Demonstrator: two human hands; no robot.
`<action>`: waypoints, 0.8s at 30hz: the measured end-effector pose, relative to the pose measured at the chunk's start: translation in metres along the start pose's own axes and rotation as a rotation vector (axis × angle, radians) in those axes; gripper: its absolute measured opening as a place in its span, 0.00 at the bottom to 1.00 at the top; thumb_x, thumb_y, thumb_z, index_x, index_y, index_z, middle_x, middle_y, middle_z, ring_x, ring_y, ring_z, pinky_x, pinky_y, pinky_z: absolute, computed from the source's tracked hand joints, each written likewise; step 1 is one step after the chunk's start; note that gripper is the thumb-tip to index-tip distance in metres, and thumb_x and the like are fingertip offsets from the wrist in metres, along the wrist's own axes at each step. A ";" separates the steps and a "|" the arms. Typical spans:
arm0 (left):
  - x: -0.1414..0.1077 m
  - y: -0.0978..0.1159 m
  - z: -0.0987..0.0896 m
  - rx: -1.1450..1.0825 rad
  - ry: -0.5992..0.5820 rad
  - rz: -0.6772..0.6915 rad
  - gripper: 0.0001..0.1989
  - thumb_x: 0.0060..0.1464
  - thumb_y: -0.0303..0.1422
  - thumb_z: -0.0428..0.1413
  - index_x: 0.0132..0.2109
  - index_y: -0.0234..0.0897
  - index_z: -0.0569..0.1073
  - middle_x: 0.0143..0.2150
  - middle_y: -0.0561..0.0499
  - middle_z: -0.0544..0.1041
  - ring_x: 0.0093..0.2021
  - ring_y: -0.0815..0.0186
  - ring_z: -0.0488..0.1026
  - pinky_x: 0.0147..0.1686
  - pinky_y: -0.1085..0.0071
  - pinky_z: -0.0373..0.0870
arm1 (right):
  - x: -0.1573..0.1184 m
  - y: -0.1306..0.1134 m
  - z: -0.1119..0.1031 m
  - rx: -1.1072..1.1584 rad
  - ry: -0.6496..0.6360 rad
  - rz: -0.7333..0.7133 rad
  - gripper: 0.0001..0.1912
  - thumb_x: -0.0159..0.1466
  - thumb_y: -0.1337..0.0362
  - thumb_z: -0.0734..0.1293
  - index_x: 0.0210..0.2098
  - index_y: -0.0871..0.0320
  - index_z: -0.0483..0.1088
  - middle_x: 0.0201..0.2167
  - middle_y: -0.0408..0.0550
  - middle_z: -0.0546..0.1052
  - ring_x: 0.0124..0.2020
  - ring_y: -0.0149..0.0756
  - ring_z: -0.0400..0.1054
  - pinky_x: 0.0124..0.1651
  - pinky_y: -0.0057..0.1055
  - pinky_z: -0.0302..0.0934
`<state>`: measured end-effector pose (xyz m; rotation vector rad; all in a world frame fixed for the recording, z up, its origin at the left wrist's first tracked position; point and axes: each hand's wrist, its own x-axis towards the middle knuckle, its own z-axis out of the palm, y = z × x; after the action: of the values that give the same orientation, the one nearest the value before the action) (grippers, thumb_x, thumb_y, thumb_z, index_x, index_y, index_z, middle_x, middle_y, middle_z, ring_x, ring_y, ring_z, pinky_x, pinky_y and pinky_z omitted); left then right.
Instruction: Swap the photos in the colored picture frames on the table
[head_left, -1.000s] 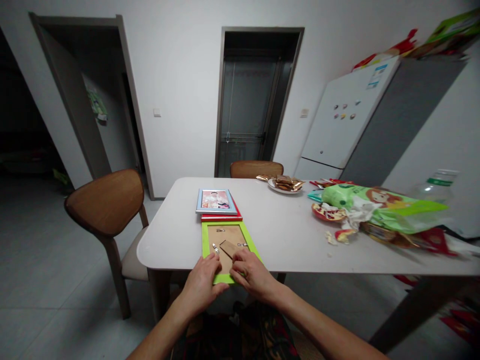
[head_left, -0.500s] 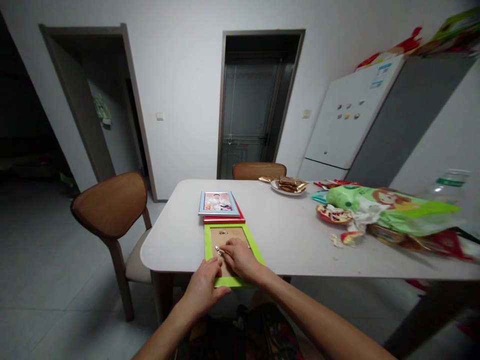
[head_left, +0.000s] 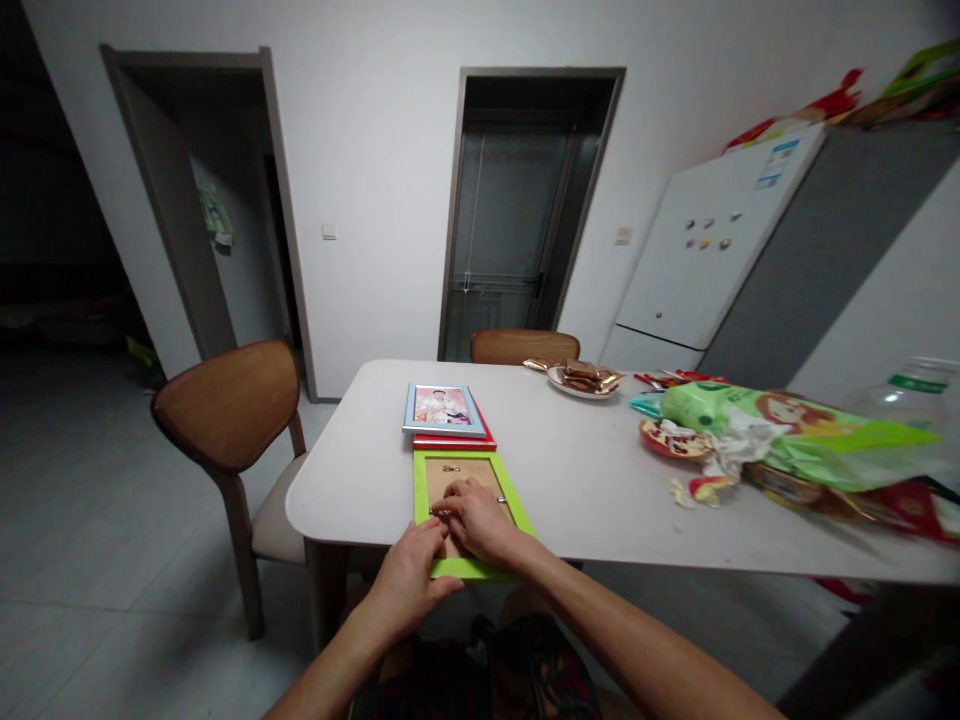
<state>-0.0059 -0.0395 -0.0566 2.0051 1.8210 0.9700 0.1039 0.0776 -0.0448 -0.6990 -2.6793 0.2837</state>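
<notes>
Green frame (head_left: 517,511): back side up at the bottom centre of the picture, straight ahead of the person, on the near edge of the table (head_left: 570,480); its long axis seems to run from the bottom of the picture towards the top.
Left hand (head_left: 411,572): half curled around the frame's lower left corner, fingers over the left side, thumb spread along the bottom edge; it has hold of that corner.
Right hand (head_left: 480,517): lies across the brown backing board (head_left: 469,468), reaching in from the lower right, fingers bent and close together; whether they pinch anything is hidden.
Nearer hand: the right for the middle of the board, the left for the lower left corner; the right fingertips reach leftward, just above the left fingers.
Metal fittings: one at the right inner edge (head_left: 502,499), just beside the right hand; one near the board's top (head_left: 451,468), apart from both hands; one at the left is mostly covered by fingers.
Red frame (head_left: 454,441): just beyond the green one's top edge, partly under the blue frame (head_left: 442,431).
Plate (head_left: 581,393): far side of the table, right of centre, bearing gold packets (head_left: 587,375).
</notes>
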 end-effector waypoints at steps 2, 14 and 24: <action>0.000 0.001 -0.001 0.009 -0.010 -0.006 0.14 0.37 0.29 0.60 0.35 0.38 0.67 0.44 0.49 0.70 0.47 0.60 0.64 0.47 0.63 0.62 | 0.005 0.005 0.001 0.028 0.027 0.053 0.13 0.57 0.65 0.58 0.38 0.53 0.71 0.35 0.47 0.71 0.38 0.34 0.61 0.40 0.29 0.51; -0.008 0.001 -0.002 0.034 -0.019 -0.033 0.25 0.35 0.29 0.62 0.44 0.36 0.66 0.48 0.43 0.69 0.51 0.57 0.63 0.51 0.58 0.58 | 0.057 0.039 0.018 0.031 0.101 0.550 0.09 0.54 0.61 0.62 0.29 0.56 0.72 0.28 0.46 0.75 0.31 0.32 0.67 0.29 0.24 0.52; -0.011 0.001 -0.002 0.023 -0.023 -0.044 0.28 0.34 0.30 0.62 0.46 0.34 0.66 0.51 0.41 0.67 0.53 0.57 0.61 0.54 0.57 0.54 | 0.065 0.045 0.021 0.021 0.166 0.624 0.09 0.53 0.63 0.62 0.32 0.57 0.71 0.32 0.48 0.75 0.35 0.35 0.67 0.33 0.26 0.53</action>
<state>-0.0063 -0.0510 -0.0580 1.9721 1.8644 0.9136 0.0624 0.1473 -0.0578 -1.4706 -2.2335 0.3855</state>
